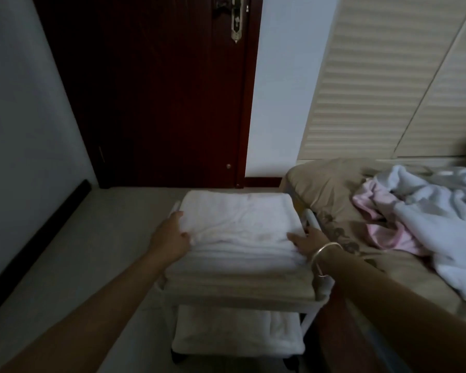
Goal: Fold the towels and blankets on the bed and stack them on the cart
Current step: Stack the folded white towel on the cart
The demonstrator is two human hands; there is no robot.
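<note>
A stack of folded white towels (237, 230) sits on the top shelf of a white cart (311, 214) beside the bed. My left hand (171, 234) rests against the stack's left side, thumb on the top towel. My right hand (306, 242), with a bracelet at the wrist, lies against the right side, thumb on top and fingers flat. Another folded white towel (237, 335) lies on the cart's lower shelf. An unfolded white blanket (439, 219) and a pink cloth (379, 208) lie crumpled on the bed (331, 184).
A dark wooden door (159, 90) stands closed behind the cart. Louvred wardrobe doors (388, 76) rise behind the bed. A wall with a dark skirting board (35, 243) runs along the left, with pale floor (92, 251) between it and the cart.
</note>
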